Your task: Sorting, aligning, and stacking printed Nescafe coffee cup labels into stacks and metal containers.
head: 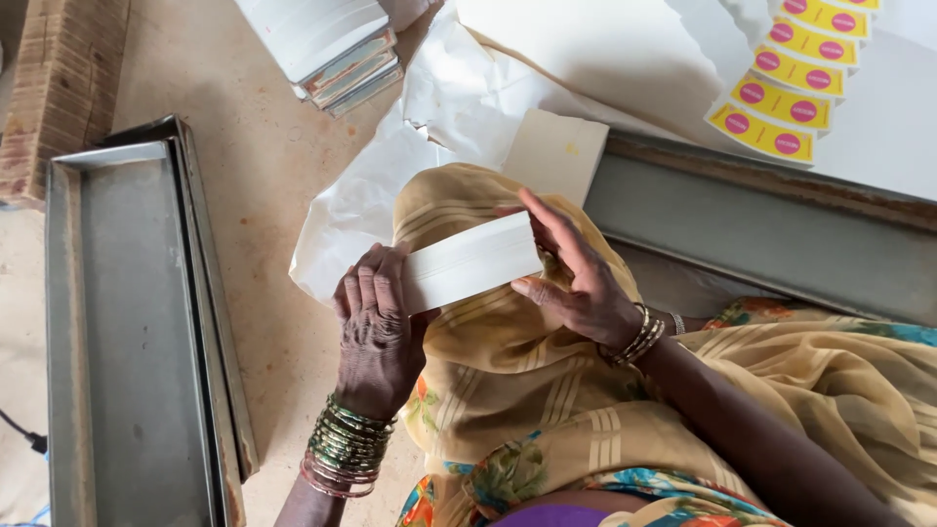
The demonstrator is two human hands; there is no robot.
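Head view, looking down: the left hand (376, 327) clasps one end of a white stack of paper sheets (470, 262), fingers wrapped over its edge, while the right hand (581, 278) steadies the other end, thumb beneath and fingers spread flat against the side. The stack is held level above the lap, over a yellow patterned cloth (508, 390) draped across the knees. Green and gold bangles (346, 444) ring the left wrist, a few thin ones the right. Just beyond the hands a cream block of paper (556, 151) rests on crumpled white wrapping paper (371, 195). Farther off lie a grey metal tray (127, 322) at left, a pile of books (332, 44) above, and yellow labels with pink dots (791, 83) at upper right.
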